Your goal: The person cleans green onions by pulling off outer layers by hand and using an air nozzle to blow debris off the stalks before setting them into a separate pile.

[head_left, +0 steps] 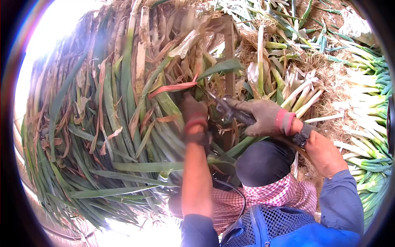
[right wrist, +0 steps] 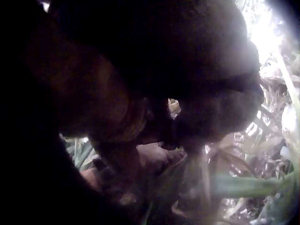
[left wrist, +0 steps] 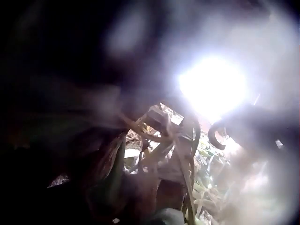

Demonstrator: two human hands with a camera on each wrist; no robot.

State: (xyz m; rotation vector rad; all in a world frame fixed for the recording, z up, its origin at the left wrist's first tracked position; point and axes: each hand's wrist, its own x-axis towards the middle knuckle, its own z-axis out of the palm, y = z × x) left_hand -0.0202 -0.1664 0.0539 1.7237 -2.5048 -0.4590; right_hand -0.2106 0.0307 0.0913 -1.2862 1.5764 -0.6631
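Curled round a dark-handled tool [head_left: 231, 111], our right hand [head_left: 267, 117] holds it just right of the centre of the head view, its tip angled toward the upper left. We cannot tell how far our left hand [head_left: 194, 111] is closed or what it has hold of, since its fingers are hidden among the long green stalks [head_left: 111, 94] filling the left half. We see an orange strip [head_left: 175, 87] just above that hand, and white-stemmed onions [head_left: 372, 162] along the right edge.
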